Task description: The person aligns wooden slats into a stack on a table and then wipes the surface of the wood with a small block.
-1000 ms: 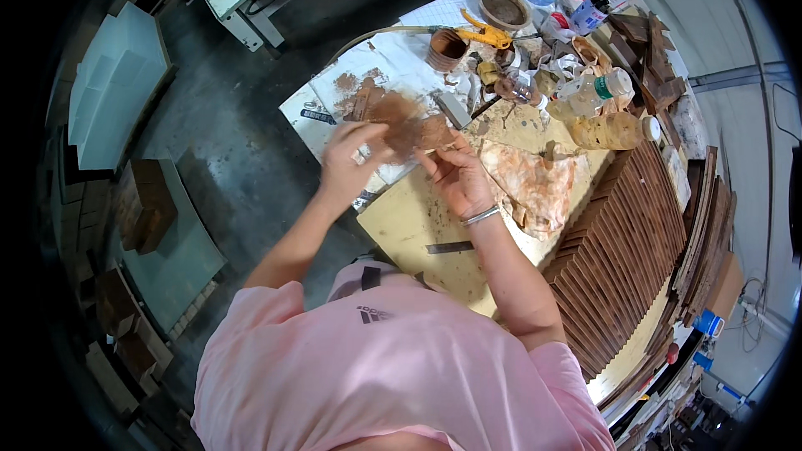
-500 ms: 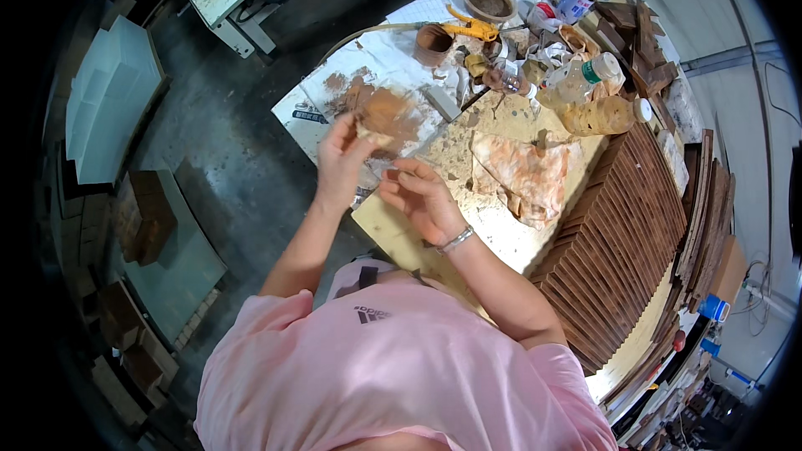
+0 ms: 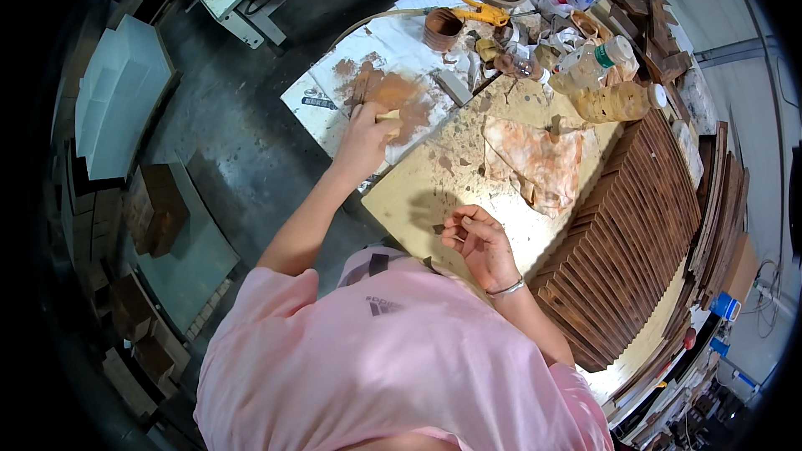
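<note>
I log my left hand pinching a pale scrap, presumably for fingertip control, over brown powder on white paper, likely laid to shield the counter's left corner; right hand loosely curled, nothing visibly held, near the front edge.

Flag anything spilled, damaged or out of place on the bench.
Brown powdery residue is scattered across the white sheet by the left hand, looking spilled. Also, the rumpled cloth is blotched orange-brown, so looks soiled.
</note>
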The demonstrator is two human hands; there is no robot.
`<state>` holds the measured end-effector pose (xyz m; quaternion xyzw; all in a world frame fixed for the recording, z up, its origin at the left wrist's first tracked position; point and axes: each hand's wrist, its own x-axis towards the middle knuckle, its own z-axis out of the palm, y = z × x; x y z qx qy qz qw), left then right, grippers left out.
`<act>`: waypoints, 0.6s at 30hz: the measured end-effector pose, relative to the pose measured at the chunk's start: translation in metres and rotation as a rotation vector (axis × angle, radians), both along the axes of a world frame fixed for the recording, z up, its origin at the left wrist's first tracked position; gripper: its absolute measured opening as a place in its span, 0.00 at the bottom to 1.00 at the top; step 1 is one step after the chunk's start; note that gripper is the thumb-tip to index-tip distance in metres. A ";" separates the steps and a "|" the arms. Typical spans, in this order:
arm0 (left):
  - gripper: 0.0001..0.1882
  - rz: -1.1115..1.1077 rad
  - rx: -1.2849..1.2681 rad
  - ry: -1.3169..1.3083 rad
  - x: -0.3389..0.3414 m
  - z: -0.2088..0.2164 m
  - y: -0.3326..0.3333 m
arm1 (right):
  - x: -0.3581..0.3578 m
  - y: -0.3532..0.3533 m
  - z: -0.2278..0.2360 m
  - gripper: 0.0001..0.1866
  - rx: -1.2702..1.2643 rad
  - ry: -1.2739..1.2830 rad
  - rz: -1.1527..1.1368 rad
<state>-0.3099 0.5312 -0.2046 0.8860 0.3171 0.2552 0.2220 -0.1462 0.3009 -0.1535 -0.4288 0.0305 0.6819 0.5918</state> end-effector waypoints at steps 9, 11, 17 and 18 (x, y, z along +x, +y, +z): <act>0.21 0.035 0.050 -0.021 0.005 0.008 0.009 | -0.010 -0.008 -0.008 0.08 -0.042 -0.057 0.027; 0.21 0.073 0.018 -0.135 -0.001 0.020 0.004 | -0.013 -0.011 -0.006 0.08 -0.051 -0.067 0.016; 0.17 0.027 0.058 -0.090 0.001 -0.001 0.013 | -0.016 -0.015 -0.006 0.07 -0.076 -0.130 -0.008; 0.17 0.051 0.043 -0.140 0.000 0.011 0.008 | -0.018 -0.020 -0.006 0.07 -0.069 -0.139 -0.013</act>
